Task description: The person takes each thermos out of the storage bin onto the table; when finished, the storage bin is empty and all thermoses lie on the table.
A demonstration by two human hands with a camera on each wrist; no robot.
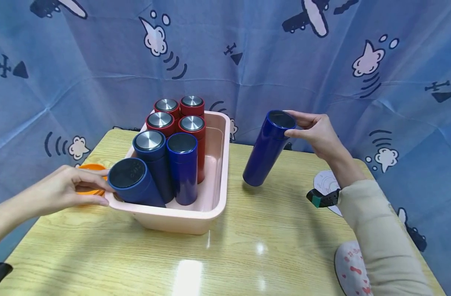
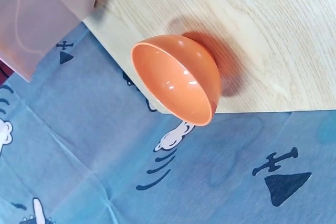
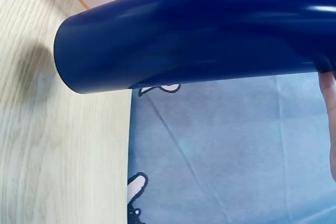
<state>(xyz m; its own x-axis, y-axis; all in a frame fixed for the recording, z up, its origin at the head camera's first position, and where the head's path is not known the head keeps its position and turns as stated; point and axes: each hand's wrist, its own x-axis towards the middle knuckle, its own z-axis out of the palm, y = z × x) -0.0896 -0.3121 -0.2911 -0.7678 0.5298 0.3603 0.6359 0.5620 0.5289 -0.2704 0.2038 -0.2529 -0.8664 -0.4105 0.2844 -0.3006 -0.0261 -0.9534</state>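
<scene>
Blue flask (image 1: 267, 150), tilted, pinched at its rim by the right hand (image 1: 314, 133), could slip; the left hand (image 1: 68, 187) presses open-fingered on the leaning flask (image 1: 134, 183) at nine o'clock.

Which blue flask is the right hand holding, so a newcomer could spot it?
Start at the pink tub on the wooden table. To its right, outside the tub, one dark blue flask leans on the tabletop, gripped at its rim by the right hand. Unlike the other flasks, it stands alone on bare wood.
</scene>
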